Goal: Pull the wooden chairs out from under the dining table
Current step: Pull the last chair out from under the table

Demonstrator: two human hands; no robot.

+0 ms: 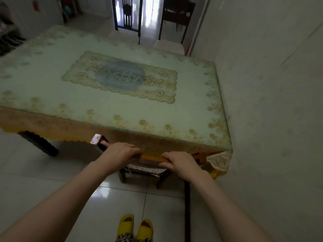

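Tiled floor (52,172), one counter (122,102); I see one chair (150,158), top rail running left-right, both grips pinching it: left (120,153), right (181,162).

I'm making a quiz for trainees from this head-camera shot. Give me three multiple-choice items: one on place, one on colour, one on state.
1. Where is the wooden chair?
A. Tucked under the near edge of the dining table
B. Standing out in the middle of the floor
C. On the tabletop

2. What colour are the slippers?
A. Blue
B. Yellow
C. White

3. What are the hands doing?
A. Hanging free
B. Lifting the tablecloth
C. Gripping the chair's top rail

Key: 1 A, its seat sits beneath the edge; 2 B, bright yellow; 3 C, left hand and right hand wrap the rail.
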